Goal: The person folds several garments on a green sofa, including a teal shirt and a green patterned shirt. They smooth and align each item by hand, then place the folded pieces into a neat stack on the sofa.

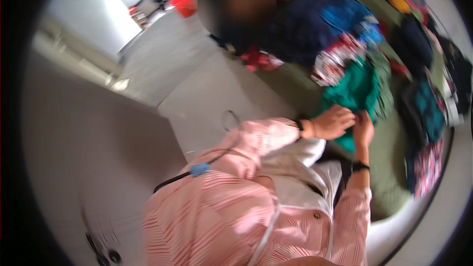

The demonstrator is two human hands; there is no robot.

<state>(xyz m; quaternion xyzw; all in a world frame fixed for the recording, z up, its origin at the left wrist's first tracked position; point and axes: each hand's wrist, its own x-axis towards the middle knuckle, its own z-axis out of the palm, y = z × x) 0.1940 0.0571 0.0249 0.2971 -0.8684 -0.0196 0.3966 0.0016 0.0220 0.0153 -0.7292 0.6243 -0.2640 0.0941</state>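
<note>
A bright green cloth garment [354,88] lies crumpled on the olive-green bed-like surface [391,180] in front of me. My left hand [332,122] reaches across from the left, its bent fingers closed on the near part of the green garment. Close beside it, my right hand [363,129] is pinched on the same cloth. The fingertips nearly meet, and the fold between them is partly hidden. Black bands circle both wrists. A duller green cloth [382,86] lies against the garment's right side, and a red-and-white patterned cloth [335,61] touches its far left.
Folded clothes [427,111] line the right edge by the wall, with a pink patterned piece [428,167] nearest. Blue clothing [347,16] is heaped farther back. A blurred person [241,5] is at the top. A red bucket [184,4] stands on the far floor.
</note>
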